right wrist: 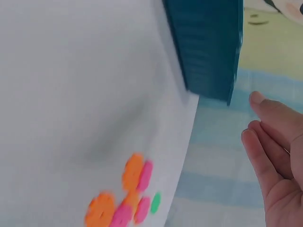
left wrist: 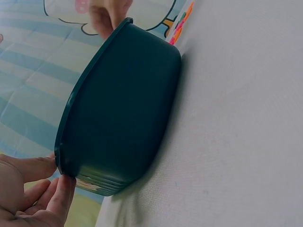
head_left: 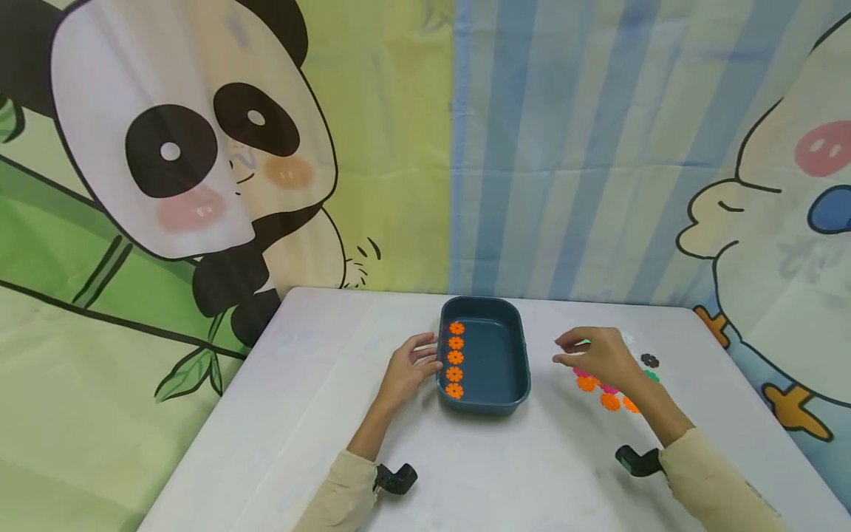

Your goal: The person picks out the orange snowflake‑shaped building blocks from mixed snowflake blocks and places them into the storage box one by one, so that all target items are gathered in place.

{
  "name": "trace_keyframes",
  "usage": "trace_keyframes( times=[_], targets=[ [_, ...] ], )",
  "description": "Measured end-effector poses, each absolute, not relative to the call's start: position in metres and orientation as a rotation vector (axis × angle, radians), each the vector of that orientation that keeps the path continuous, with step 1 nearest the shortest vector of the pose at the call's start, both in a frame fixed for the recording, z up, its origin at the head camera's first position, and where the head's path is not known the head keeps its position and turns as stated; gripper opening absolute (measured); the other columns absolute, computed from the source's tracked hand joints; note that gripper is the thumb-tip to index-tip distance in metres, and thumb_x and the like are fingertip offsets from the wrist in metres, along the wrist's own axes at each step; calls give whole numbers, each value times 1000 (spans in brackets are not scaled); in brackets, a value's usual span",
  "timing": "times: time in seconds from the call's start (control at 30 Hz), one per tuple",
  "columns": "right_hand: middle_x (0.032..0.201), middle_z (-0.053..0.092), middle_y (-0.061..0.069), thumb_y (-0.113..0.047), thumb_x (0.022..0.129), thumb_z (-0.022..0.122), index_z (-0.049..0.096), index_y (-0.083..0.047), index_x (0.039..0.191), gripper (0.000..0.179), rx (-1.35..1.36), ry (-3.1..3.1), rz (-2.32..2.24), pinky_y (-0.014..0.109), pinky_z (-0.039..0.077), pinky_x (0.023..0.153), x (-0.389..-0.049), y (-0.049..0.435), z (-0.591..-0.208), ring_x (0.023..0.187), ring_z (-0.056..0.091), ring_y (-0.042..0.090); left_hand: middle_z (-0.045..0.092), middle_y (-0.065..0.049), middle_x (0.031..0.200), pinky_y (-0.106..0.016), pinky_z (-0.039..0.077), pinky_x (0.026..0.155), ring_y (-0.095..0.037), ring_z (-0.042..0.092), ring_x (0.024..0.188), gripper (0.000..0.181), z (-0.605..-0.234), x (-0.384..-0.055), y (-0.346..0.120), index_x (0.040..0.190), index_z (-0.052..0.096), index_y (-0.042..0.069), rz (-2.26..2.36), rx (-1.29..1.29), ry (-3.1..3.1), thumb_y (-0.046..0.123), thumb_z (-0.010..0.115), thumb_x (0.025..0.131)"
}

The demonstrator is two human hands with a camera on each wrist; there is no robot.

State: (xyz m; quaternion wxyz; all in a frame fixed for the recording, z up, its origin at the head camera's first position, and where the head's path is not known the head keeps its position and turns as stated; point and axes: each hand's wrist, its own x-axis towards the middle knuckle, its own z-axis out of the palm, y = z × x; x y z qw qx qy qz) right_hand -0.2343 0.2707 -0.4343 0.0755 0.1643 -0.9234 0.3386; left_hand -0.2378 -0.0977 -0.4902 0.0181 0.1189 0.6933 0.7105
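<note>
A dark teal plastic tub (head_left: 493,358) stands on the white table, with a column of orange flower-shaped pieces (head_left: 455,357) along the left side of its floor. My left hand (head_left: 407,372) is at the tub's left side, its loosely bent fingers touching the outside of the rim; the left wrist view shows thumb and fingertips (left wrist: 66,184) at a corner of that rim. To the right of the tub, my right hand (head_left: 601,356) hovers above loose flower pieces (head_left: 610,401) in orange, pink and green. Between its thumb and fingers (right wrist: 258,146) is a gap with nothing in it.
A black flower piece (head_left: 649,360) lies beyond my right wrist, near a green one (head_left: 651,376). Black wrist devices (head_left: 397,479) stick out from both sleeves. Behind the table's far edge hangs a cartoon-printed cloth (head_left: 392,148).
</note>
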Motion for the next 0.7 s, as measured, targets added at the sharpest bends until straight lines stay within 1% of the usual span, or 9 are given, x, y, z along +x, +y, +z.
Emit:
trace_keyframes(
  times=[0.1,0.2,0.3,0.4,0.57,0.7],
  targets=[
    [98,72,11,-25,79,83,75,-8,101,29,405,-2802,990,27,61,69,-227,296,-437,89,70,28,43,-32,140,-25,53,92,-48,47,125,61,-484,-235,-98,139,41,-11,2229,388,2103,-14,66,83],
    [97,72,10,-27,81,81,74,-6,103,31,330,-2831,963,23,59,65,-218,318,-444,90,70,30,44,-33,139,-25,54,91,-48,48,124,60,-475,-229,-98,138,42,-12,2221,400,2105,-14,66,83],
    [97,72,11,-26,81,81,73,-5,105,33,275,-2851,951,23,59,62,-209,334,-452,89,69,31,46,-33,137,-26,54,91,-47,50,122,58,-469,-224,-99,136,43,-12,2214,414,2136,-13,67,83],
    [99,71,13,-23,80,82,73,-3,106,34,248,-2869,956,24,59,63,-201,347,-460,89,69,31,46,-33,136,-27,54,91,-48,50,122,58,-468,-222,-99,136,43,-14,2217,420,2145,-13,67,83],
    [98,71,13,-18,79,83,72,0,106,34,228,-2901,968,25,60,65,-189,364,-471,87,69,30,46,-32,138,-27,54,92,-49,48,124,58,-467,-221,-99,137,44,-10,2217,390,2120,-13,66,84],
    [99,71,12,-24,78,83,73,-3,107,37,204,-2938,951,27,61,66,-183,373,-477,86,69,29,46,-32,138,-27,53,92,-48,48,124,57,-466,-221,-99,137,45,-8,2213,384,2129,-12,66,84]
  ],
)
